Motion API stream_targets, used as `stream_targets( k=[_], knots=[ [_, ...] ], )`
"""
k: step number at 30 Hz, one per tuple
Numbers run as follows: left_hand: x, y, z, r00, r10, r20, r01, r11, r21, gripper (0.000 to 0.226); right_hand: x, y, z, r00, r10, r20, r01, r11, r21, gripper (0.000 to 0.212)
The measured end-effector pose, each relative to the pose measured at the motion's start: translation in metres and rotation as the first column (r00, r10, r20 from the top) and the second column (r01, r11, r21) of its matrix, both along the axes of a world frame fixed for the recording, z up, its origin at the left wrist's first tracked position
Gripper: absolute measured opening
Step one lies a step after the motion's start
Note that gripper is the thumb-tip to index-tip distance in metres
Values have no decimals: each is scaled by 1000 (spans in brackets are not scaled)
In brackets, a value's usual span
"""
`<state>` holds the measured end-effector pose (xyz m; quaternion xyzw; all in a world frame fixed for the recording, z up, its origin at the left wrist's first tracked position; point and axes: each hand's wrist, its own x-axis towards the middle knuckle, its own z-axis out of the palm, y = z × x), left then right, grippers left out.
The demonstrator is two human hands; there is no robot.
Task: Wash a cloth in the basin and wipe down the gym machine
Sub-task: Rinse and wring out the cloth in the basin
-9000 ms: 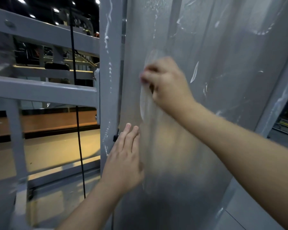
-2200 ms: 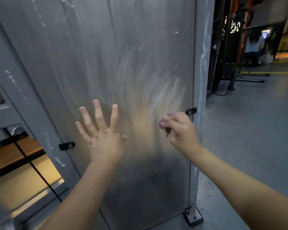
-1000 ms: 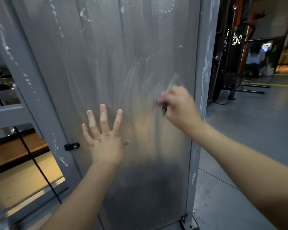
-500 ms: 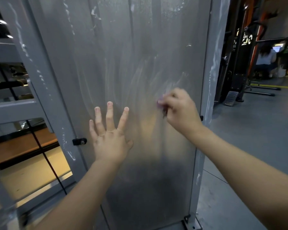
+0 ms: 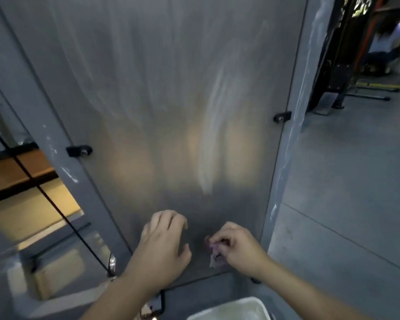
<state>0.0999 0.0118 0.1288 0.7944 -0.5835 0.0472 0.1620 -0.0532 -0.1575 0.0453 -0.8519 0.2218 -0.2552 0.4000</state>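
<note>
Both forearms bare from frame edge to wrist, no sleeves in view. Left hand (image 5: 162, 245) and right hand (image 5: 238, 248) ungloved; no watch, rings or bands visible. Nails short, detail soft w/ motion blur.

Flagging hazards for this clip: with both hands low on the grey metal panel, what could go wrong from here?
The small purple cloth pinched in the right hand is a tiny wad, so knuckles may scrape the grey metal panel. The white basin sits on the floor just below the arms and could be knocked. White streaks above could be left unwiped.
</note>
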Motion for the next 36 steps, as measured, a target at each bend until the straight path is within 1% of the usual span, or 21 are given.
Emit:
stream_targets(
  k=[1,3,5,7,9,10,12,13,14,15,19,21,22,23,25,28,29,31,33,34,36],
  knots=[
    [1,0,-20,994,-18,-112,29,995,100,25,-10,7,-13,999,4,-35,1,987,162,20],
    [-3,2,-61,935,-11,-355,94,972,216,17,-26,18,-43,994,54,-90,-11,907,421,26],
    [-12,6,-107,860,15,-511,143,953,269,11,-38,27,-74,990,64,-123,15,834,551,25],
    [-22,10,-156,800,68,-596,191,913,360,5,-47,34,-110,986,35,-163,70,802,593,20],
    [-31,8,-197,722,161,-673,213,874,437,7,-56,37,-142,980,28,-199,105,776,623,16],
    [-35,5,-213,661,217,-719,212,864,456,10,-60,39,-156,976,22,-217,121,772,624,15],
    [-45,-4,-244,485,331,-810,202,858,472,17,-69,40,-182,968,9,-252,159,755,636,9],
    [-51,-9,-258,396,371,-840,191,861,471,22,-73,42,-193,967,3,-255,169,741,650,11],
    [-56,-13,-273,329,391,-860,190,864,466,25,-77,43,-205,969,-4,-249,173,729,662,13],
    [-62,-15,-288,295,384,-875,208,868,451,28,-81,44,-216,968,-11,-251,180,726,664,12],
    [-83,-21,-337,288,242,-926,342,877,336,37,-99,53,-253,943,-48,-330,260,725,638,6],
    [-89,-22,-355,273,222,-936,424,845,324,26,-108,60,-270,930,-64,-361,297,709,640,8],
    [-90,-22,-362,269,231,-935,446,831,334,21,-112,63,-279,923,-63,-379,305,721,622,9],
    [-90,-21,-368,271,250,-930,445,824,351,20,-116,66,-288,910,-63,-411,311,760,571,11],
    [-85,-17,-380,303,311,-901,391,821,415,24,-121,69,-300,865,-90,-494,340,830,443,16],
    [-71,-12,-397,419,356,-835,342,790,508,23,-117,67,-306,828,-144,-541,387,846,367,19],
    [-67,-11,-401,434,367,-822,329,785,525,22,-114,66,-309,815,-134,-563,386,851,356,18],
    [-64,-12,-410,425,408,-808,278,791,546,18,-108,65,-315,783,-85,-617,381,849,366,12],
    [-68,-13,-416,387,432,-815,230,810,539,11,-104,65,-320,771,-46,-636,387,826,409,7],
    [-72,-13,-418,372,436,-820,213,819,532,7,-102,65,-320,789,-45,-612,398,796,456,5],
    [-79,-11,-420,355,454,-817,180,824,537,12,-99,66,-317,833,-59,-549,403,745,531,11]
  ],
)
